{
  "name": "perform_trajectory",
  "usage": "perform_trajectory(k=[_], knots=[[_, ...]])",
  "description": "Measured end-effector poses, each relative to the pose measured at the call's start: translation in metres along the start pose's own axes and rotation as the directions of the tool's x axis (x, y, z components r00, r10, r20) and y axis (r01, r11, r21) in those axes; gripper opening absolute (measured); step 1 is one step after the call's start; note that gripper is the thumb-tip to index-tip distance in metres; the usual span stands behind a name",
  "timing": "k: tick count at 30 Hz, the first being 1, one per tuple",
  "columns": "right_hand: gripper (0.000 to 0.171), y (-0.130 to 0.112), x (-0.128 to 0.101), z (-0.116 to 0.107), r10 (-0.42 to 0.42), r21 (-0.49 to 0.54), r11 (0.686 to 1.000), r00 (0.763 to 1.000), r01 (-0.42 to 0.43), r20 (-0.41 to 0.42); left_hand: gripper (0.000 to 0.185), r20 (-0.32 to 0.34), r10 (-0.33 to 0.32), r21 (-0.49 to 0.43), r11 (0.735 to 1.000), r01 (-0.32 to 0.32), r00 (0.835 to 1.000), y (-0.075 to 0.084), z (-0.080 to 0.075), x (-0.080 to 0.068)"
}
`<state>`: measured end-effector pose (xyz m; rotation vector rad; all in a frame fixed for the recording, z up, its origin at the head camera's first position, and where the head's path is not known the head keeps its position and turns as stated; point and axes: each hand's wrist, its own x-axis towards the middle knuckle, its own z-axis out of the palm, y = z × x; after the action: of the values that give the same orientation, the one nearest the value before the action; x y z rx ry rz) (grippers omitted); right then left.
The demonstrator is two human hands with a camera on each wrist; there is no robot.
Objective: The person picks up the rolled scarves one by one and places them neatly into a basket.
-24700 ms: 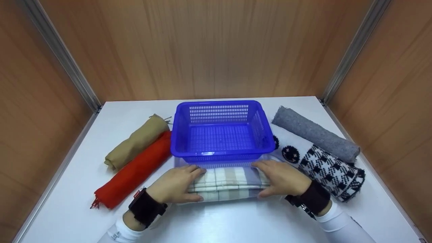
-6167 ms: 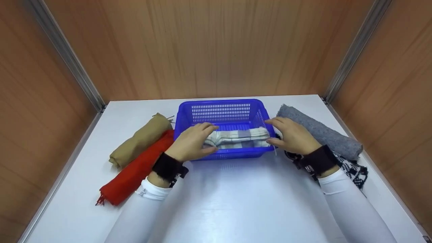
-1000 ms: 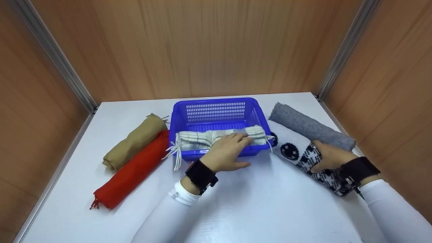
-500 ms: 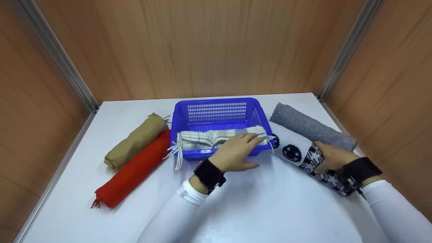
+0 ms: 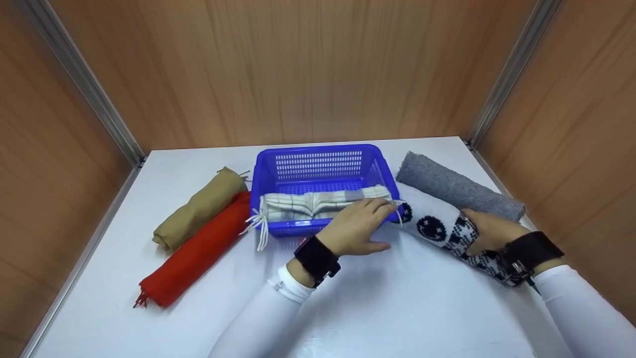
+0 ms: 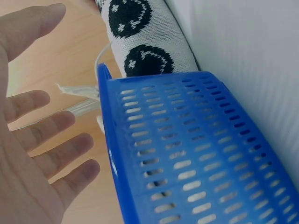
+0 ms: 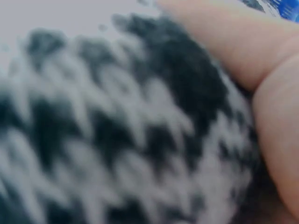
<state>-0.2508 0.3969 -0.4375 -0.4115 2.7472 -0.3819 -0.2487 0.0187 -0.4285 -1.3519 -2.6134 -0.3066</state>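
Observation:
My right hand [image 5: 492, 229] grips the lower half of a rolled black-and-white knitted scarf [image 5: 431, 226] on the right side of the table. Close up in the right wrist view, the knit [image 7: 107, 116] is blurred, with a thumb or finger along it. My left hand [image 5: 358, 226], fingers extended, hovers near the front right rim of a blue plastic basket [image 5: 318, 171]. In the left wrist view, the left hand's fingers [image 6: 60, 161] are spread, beside the basket wall and holding nothing. A folded pale plaid scarf [image 5: 298, 204] lies in the basket, its tassels hanging over the rim.
A grey rolled scarf [image 5: 457, 186] lies behind the knitted one. To the basket's left lie an olive-tan roll [image 5: 201, 211] and a red fringed roll [image 5: 198, 248]. Wooden panels [image 5: 308, 74] enclose the white table [image 5: 124, 238] at the back and sides.
The plaid scarf, first on the table before the basket, now lies inside it. Over the last second my left hand has shifted right along the rim; my right hand keeps its grip.

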Motion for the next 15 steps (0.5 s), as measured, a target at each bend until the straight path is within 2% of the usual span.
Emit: perform_trajectory(k=[8,15], knots=[[0.110,0.001,0.000,0.000,-0.024,-0.004,1.000,1.000,0.024,-0.020,0.083,-0.005,0.026,0.001,1.000,-0.026,1.000,0.009,0.003,0.008],[0.103,0.002,-0.001,0.000,-0.040,-0.010,0.999,0.999,0.040,-0.022,0.082,0.020,0.036,0.007,0.999,-0.036,0.999,0.013,0.006,0.014]])
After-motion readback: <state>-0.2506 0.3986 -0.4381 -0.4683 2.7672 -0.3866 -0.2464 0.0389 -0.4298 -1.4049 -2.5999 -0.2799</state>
